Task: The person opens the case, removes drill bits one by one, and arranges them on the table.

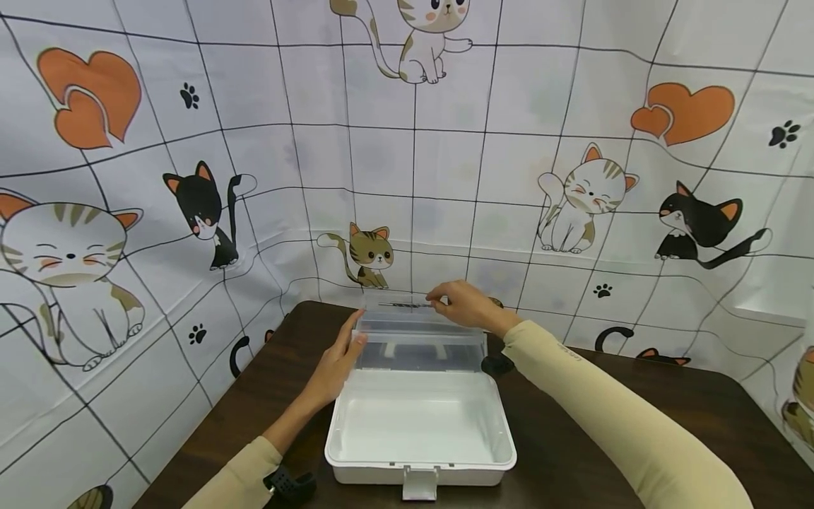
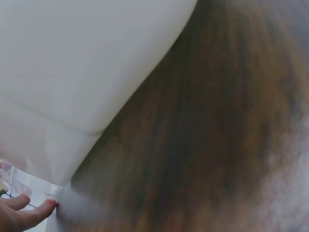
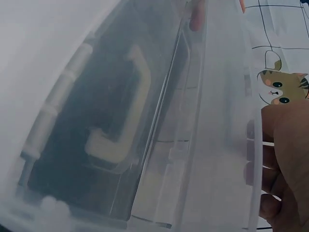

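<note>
A white plastic box (image 1: 422,417) stands on the dark table, its clear lid (image 1: 420,351) swung back at the far side. My right hand (image 1: 467,304) grips the lid's far edge; in the right wrist view its curled fingers (image 3: 269,164) show at that edge, partly through the clear plastic. At the lid's left side is my left hand (image 1: 333,367), its fingers fairly straight and touching the edge. The left wrist view catches its fingertips (image 2: 46,208) by the box's corner. A white handle (image 3: 128,116) shows through the lid.
A dark wooden table (image 1: 585,424) lies under the box. Behind and at both sides hangs a white sheet (image 1: 445,162) with a black grid and cartoon cats. A white latch (image 1: 420,483) hangs down at the box's front. Black wrist devices (image 1: 289,486) sit at both wrists.
</note>
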Available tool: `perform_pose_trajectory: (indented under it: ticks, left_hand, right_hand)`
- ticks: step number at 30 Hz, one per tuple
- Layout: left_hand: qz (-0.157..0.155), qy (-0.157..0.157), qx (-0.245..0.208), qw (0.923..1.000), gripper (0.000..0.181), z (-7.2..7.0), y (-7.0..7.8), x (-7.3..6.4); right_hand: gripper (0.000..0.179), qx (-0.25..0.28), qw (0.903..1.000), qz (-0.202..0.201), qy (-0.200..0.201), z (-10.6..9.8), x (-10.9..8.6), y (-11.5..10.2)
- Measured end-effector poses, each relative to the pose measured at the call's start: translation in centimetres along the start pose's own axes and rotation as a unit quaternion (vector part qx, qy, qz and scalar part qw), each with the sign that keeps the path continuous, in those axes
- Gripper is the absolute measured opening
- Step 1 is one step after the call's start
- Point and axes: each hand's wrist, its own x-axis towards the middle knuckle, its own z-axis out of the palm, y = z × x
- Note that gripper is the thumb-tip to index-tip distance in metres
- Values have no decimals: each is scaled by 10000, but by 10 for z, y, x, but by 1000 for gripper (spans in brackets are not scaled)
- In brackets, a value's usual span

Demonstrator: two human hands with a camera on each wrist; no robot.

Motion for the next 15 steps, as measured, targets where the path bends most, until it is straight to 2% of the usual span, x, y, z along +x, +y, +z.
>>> perform_pose_trajectory:
  ticks: [7, 15]
  left_hand:
    - [23, 46, 29, 10000, 55, 1, 2, -1]
    - [68, 29, -17, 10000, 55, 1, 2, -1]
  right_hand:
    - [25, 25, 9999, -43, -102, -1, 4, -5]
    - [16, -247, 9992, 54, -319, -2, 7, -7]
